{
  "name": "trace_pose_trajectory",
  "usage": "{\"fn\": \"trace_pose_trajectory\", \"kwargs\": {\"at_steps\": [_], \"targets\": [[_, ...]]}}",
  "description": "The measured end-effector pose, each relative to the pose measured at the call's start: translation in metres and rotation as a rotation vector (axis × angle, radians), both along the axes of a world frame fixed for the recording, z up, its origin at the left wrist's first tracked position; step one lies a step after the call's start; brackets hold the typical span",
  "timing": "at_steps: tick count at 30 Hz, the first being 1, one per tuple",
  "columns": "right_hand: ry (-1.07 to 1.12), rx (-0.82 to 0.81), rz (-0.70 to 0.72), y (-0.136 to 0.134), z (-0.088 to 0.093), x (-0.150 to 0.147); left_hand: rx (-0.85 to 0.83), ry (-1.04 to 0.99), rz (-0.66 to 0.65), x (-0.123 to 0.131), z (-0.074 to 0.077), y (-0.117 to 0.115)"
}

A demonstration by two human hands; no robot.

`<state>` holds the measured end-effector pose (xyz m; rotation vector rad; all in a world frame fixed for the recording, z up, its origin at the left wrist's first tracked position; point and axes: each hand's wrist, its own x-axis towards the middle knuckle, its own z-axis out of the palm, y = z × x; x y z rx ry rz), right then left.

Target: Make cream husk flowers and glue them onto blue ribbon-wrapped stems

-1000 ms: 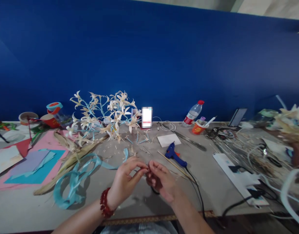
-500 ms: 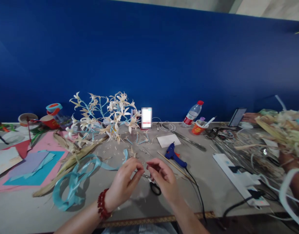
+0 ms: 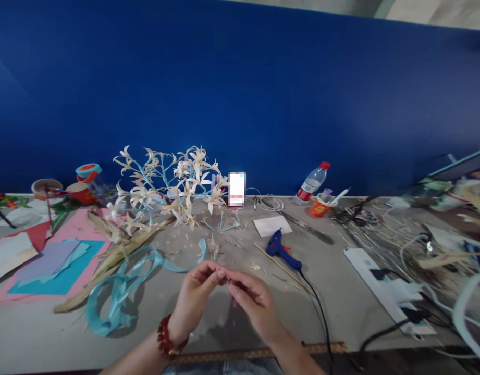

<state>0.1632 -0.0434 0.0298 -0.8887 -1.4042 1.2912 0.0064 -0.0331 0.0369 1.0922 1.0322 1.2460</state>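
- Left hand (image 3: 195,297): low centre of the table (image 3: 224,333), thumb and forefinger pressed together on a small piece (image 3: 225,277); a red bead bracelet (image 3: 164,338) sits on the wrist.
- Right hand (image 3: 252,303): just at 3 o'clock of the left hand, fingertips meeting it, thumb and forefinger closed on the same small piece from the other side.
- Small piece: held above the table top between the two sets of fingertips; too small to identify, possibly a pale sliver.
- Blue ribbon (image 3: 122,284): loose loops on the table at 9 o'clock of the hands, one end trailing toward them.
- Dried husk leaves (image 3: 118,255): lying flat at 10 o'clock, partly under the ribbon.
- Flower branch (image 3: 173,185): pale blossoms on light-blue stems, at 11 o'clock, near the blue wall (image 3: 240,94).
- Glue gun (image 3: 281,251): blue, lying at 2 o'clock of the hands, its black cord running to the near table edge; a wooden skewer (image 3: 279,265) lies just beside it.
- White card (image 3: 271,225): flat, just beyond the glue gun at 12 o'clock of it.
- Water bottle (image 3: 310,183) and orange cup (image 3: 319,206): at 1 o'clock, by the wall, close together.
- Coloured paper sheets (image 3: 48,265): far at 9 o'clock, overlapping.
- Power strip (image 3: 384,284): white, at 3 o'clock, well apart from the hands.
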Motion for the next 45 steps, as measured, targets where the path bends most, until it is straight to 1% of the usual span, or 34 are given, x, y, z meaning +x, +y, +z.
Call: {"fn": "trace_pose_trajectory", "kwargs": {"at_steps": [2, 4, 5, 7, 10, 12, 14, 17, 20, 24, 27, 30, 32, 34, 36, 39, 43, 44, 45], "targets": [[0.135, -0.167, 0.064, -0.002, -0.009, 0.0, 0.049, 0.088, -0.042, -0.002, -0.002, -0.003], [0.2, -0.246, 0.071, -0.002, -0.016, 0.004, 0.103, 0.189, -0.075, -0.004, -0.006, -0.005], [0.209, -0.26, 0.054, -0.002, -0.018, 0.006, 0.123, 0.216, -0.06, -0.006, -0.008, -0.005], [0.192, -0.267, 0.016, 0.0, -0.018, 0.011, 0.119, 0.213, 0.011, -0.012, -0.016, -0.004], [0.153, -0.306, -0.023, 0.003, -0.017, 0.017, 0.046, 0.194, 0.075, -0.025, -0.028, 0.002], [0.159, -0.353, -0.039, 0.005, -0.016, 0.019, 0.035, 0.269, 0.113, -0.037, -0.032, 0.007], [0.151, -0.373, -0.065, 0.007, -0.017, 0.019, 0.094, 0.399, 0.146, -0.049, -0.032, 0.011], [0.086, -0.351, -0.083, 0.009, -0.019, 0.018, 0.209, 0.569, 0.154, -0.064, -0.026, 0.017], [-0.019, -0.305, -0.053, 0.011, -0.022, 0.018, 0.271, 0.714, 0.127, -0.078, -0.021, 0.025], [-0.177, -0.214, -0.041, 0.012, -0.025, 0.023, 0.409, 1.019, 0.104, -0.091, -0.02, 0.036], [-0.261, -0.146, -0.061, 0.012, -0.026, 0.025, 0.473, 1.201, 0.006, -0.088, -0.022, 0.039], [-0.329, -0.103, -0.054, 0.011, -0.026, 0.026, 0.458, 1.299, -0.112, -0.079, -0.028, 0.037], [-0.384, -0.067, -0.047, 0.01, -0.026, 0.027, 0.448, 1.328, -0.133, -0.077, -0.031, 0.036], [-0.428, -0.035, -0.051, 0.01, -0.027, 0.03, 0.47, 1.323, -0.079, -0.083, -0.031, 0.035], [-0.441, -0.026, -0.058, 0.011, -0.028, 0.033, 0.516, 1.3, 0.043, -0.1, -0.029, 0.033], [-0.437, -0.032, -0.07, 0.013, -0.029, 0.037, 0.564, 1.298, 0.246, -0.144, -0.024, 0.03], [-0.441, -0.027, -0.048, 0.016, -0.028, 0.035, 0.52, 1.443, 0.513, -0.213, -0.025, 0.025], [-0.446, -0.028, -0.038, 0.016, -0.028, 0.033, 0.507, 1.487, 0.557, -0.227, -0.027, 0.024], [-0.452, -0.028, -0.03, 0.016, -0.028, 0.031, 0.515, 1.538, 0.561, -0.238, -0.028, 0.023]]}}
